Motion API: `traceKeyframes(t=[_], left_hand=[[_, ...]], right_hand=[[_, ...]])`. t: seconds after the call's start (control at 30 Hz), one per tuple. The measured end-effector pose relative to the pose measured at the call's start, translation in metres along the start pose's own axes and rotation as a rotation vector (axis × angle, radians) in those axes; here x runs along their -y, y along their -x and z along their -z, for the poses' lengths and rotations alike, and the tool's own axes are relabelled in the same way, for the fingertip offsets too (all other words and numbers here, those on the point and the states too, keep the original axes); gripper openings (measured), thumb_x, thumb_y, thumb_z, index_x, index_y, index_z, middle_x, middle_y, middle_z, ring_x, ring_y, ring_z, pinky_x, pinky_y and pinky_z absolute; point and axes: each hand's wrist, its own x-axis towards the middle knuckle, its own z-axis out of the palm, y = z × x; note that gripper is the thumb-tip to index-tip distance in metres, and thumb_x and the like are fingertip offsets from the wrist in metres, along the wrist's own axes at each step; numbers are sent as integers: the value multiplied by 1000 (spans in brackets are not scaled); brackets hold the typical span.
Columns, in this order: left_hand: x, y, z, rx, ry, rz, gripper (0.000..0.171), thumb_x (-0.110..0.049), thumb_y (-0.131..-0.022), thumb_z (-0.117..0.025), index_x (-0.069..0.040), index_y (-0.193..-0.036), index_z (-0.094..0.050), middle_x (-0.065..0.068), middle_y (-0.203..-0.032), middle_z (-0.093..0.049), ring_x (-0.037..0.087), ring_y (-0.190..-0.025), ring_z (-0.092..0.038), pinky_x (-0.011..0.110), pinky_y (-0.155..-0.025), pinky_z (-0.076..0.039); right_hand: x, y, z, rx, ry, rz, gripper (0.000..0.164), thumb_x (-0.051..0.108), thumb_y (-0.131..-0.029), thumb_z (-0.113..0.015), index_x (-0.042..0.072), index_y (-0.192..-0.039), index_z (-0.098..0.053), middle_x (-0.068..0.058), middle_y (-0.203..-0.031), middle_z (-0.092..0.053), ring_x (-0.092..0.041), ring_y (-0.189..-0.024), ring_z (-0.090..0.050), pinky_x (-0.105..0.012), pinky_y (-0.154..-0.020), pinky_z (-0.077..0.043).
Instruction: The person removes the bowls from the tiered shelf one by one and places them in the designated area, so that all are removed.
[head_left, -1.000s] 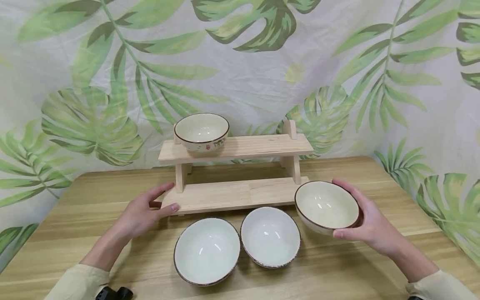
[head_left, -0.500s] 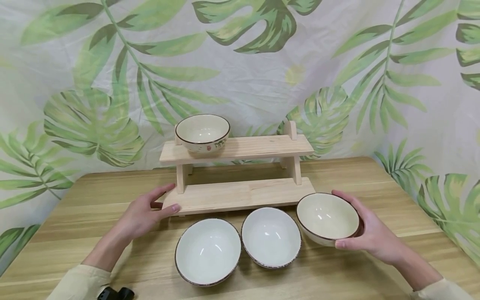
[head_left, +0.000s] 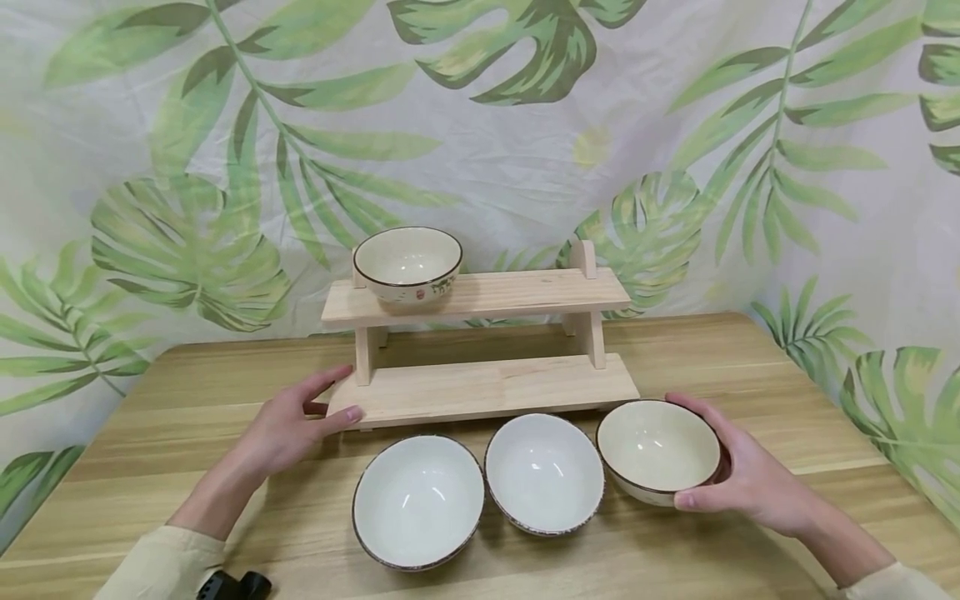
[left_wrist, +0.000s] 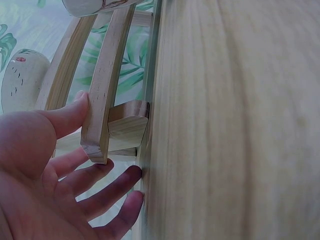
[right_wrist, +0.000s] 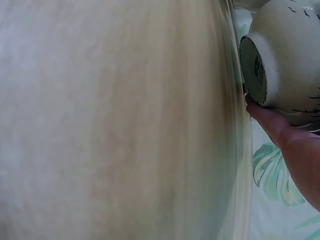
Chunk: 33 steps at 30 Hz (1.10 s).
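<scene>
Clearly, right fingers (head_left: 707,413) clamp a glossy, brown-rimmed cream bowl (head_left: 658,450); left fingers (head_left: 317,383) pinch a wooden shelf (head_left: 483,390).

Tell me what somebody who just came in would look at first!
Probably the big green leaves on the backdrop behind the table. Next might be the wooden shelf in the middle, with one patterned bowl on the left of its top board. Then the left hand at the shelf's left end, and the right hand holding a cream bowl, just right of two white bowls in front.
</scene>
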Motion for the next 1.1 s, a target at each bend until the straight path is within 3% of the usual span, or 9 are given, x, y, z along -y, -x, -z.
traceKeyframes(t=[0.37, 0.57, 0.7, 0.9, 1.1], left_hand=[[0, -1, 0, 1, 2, 3, 85, -54, -100, -70, -17, -167, -34, 29, -165, -41, 50, -136, -57, 54, -96, -55], [-1, 0, 0, 2, 1, 4, 85, -54, -100, -70, -16, -167, -34, 29, -164, -41, 51, -136, -57, 54, -96, -56], [-1, 1, 0, 1, 3, 9, 86, -54, -99, -71, -17, -167, -35, 28, -165, -41, 50, -136, -57, 53, -97, -55], [0, 1, 0, -1, 6, 11, 86, -55, -99, -71, -17, -167, -35, 28, -164, -42, 50, -136, -58, 53, -96, -55], [-1, 1, -1, 3, 15, 4, 87, -57, -98, -71, -18, -167, -35, 27, -166, -41, 50, -136, -57, 53, -97, -55]], right_hand=[[-3, -1, 1, 30, 3, -11, 104, -9, -79, -82, 8, -164, -26, -27, -145, -45, -11, -120, -66, -30, -90, -62], [-8, 0, 8, 71, 21, 8, 110, -9, -72, -86, 3, -162, -23, -17, -149, -45, -8, -125, -62, -27, -94, -60], [-13, 1, 10, 88, 46, 23, 113, -8, -70, -89, 5, -162, -24, -9, -152, -46, -5, -130, -56, -24, -97, -57], [-12, 0, 10, 143, 16, 4, 117, -8, -72, -89, 7, -165, -20, -19, -154, -41, -8, -129, -58, -26, -96, -58], [-7, 0, 12, 142, 56, -24, 117, -4, -74, -88, 5, -166, -17, -29, -152, -40, -7, -127, -59, -24, -94, -56]])
